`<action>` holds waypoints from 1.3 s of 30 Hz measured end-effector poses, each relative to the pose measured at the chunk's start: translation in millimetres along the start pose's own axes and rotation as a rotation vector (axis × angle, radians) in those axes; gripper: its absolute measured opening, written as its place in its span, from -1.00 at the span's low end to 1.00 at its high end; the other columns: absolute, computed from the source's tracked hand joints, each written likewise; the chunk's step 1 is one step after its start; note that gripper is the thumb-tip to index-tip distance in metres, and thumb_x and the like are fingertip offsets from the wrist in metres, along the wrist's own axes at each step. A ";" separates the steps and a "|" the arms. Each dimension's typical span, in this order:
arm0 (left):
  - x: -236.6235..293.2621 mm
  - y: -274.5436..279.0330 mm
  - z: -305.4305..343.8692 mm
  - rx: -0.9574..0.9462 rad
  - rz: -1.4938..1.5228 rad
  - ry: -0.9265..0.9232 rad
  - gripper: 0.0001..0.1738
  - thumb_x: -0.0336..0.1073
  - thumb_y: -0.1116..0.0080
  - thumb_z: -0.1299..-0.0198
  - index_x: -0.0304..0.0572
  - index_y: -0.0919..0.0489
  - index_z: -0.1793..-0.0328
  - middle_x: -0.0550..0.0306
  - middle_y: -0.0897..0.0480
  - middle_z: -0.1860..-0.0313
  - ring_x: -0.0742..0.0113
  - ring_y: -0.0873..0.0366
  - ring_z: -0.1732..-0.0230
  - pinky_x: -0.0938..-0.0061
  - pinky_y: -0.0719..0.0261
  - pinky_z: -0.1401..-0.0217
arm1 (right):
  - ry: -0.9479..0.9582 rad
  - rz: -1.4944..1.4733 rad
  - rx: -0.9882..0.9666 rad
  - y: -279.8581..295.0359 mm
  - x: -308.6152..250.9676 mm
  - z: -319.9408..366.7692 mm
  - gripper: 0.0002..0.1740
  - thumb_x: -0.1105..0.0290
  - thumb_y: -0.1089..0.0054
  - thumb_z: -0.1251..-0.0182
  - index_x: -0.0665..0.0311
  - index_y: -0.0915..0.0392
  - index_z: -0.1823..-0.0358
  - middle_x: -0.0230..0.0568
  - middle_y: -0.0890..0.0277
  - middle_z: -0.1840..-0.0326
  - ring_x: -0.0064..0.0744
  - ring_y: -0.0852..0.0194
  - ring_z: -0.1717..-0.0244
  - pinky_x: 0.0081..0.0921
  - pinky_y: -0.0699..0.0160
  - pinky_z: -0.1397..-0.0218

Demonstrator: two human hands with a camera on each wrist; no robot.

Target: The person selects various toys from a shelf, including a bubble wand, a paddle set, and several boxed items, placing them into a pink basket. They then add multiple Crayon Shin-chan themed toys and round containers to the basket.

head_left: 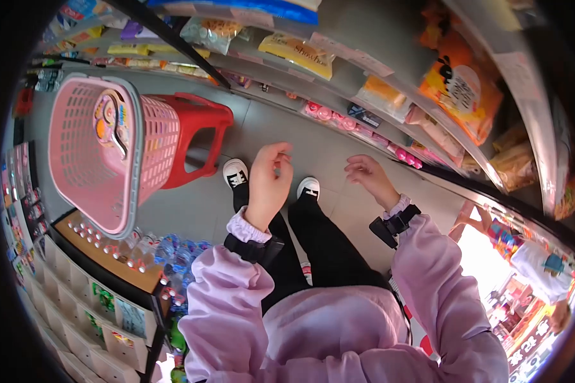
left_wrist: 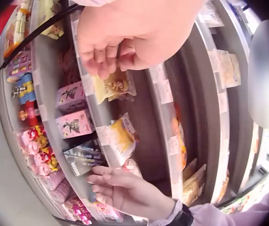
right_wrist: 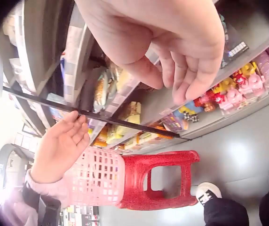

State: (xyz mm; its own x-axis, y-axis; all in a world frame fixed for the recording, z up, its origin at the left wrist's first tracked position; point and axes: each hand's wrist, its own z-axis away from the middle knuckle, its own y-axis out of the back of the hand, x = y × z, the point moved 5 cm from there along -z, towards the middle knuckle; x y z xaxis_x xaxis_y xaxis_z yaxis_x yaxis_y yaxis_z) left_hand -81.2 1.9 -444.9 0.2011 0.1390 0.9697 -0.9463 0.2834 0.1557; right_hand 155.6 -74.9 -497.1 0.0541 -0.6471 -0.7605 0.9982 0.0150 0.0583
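My left hand [head_left: 269, 185] is raised in front of the body, its fingers loosely curled around nothing. The right hand [head_left: 372, 179] hovers level with it, apart from it, fingers relaxed and slightly bent. Shelves of packaged goods stand close ahead of both hands. On them are a yellow bag [head_left: 297, 53], an orange snack bag [head_left: 461, 89] and, low down, pink toys [left_wrist: 39, 153]. To the left, a pink plastic basket [head_left: 156, 137] sits on a red stool [head_left: 188, 143]. A colourful package with round cartoon pictures [head_left: 112, 121] lies inside the basket.
Bottled drinks [head_left: 176, 252] stand at the lower left beside a rack with pale compartments [head_left: 76, 300]. Grey floor tiles [head_left: 262, 121] run between the stool and the shelves. At the right, another person [head_left: 543, 268] is near a bright opening.
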 end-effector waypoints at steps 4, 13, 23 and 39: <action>-61.8 -30.3 -11.3 0.058 -0.005 0.048 -0.74 -0.60 0.09 -0.07 -0.35 -0.43 0.07 0.08 -0.49 0.16 0.40 -0.50 0.22 0.61 -0.46 0.23 | -0.015 0.016 0.094 11.6 28.8 -44.8 -0.59 0.56 -0.02 -0.08 0.36 -0.29 -0.02 -0.24 -0.42 0.22 -0.53 -0.42 0.26 -0.62 -0.43 0.27; -140.4 -88.5 -76.8 0.099 -0.102 0.038 -0.66 -0.47 0.04 -0.04 -0.26 -0.44 -0.01 -0.06 -0.56 0.21 0.21 -0.56 0.28 0.48 -0.49 0.25 | 0.286 0.177 0.436 32.5 39.8 -152.3 -0.46 0.50 -0.07 -0.09 0.42 -0.18 -0.14 -0.12 -0.34 0.00 -0.42 -0.40 0.18 -0.53 -0.41 0.12; -129.1 -149.3 -197.6 0.105 -0.135 -0.272 -0.68 -0.44 -0.02 0.13 -0.31 -0.49 0.15 -0.17 -0.52 0.23 -0.13 -0.44 0.16 0.16 -0.43 0.10 | 0.360 0.203 0.466 53.8 19.7 -195.0 -0.72 0.46 -0.10 -0.16 0.42 -0.44 0.10 -0.23 -0.47 0.14 -0.52 -0.37 0.10 -0.54 -0.34 0.05; -85.1 -104.4 -120.8 0.151 -0.165 -0.138 -0.39 -0.44 -0.14 0.09 -0.27 -0.25 -0.17 -0.17 -0.39 0.12 -0.07 -0.35 0.11 0.27 -0.40 0.09 | 0.473 -0.172 0.328 -22.0 -9.3 -132.2 -0.46 0.76 0.15 -0.10 0.28 -0.11 -0.15 -0.28 -0.29 0.02 -0.48 -0.29 -0.01 -0.54 -0.34 -0.03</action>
State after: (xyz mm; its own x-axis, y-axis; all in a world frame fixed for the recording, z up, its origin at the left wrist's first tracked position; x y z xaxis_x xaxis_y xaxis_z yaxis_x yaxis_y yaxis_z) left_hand 31.0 75.1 -566.4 0.3293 -0.0314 0.9437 -0.9326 0.1455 0.3302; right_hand 136.7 31.6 -576.7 -0.0267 -0.2090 -0.9776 0.9376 -0.3445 0.0480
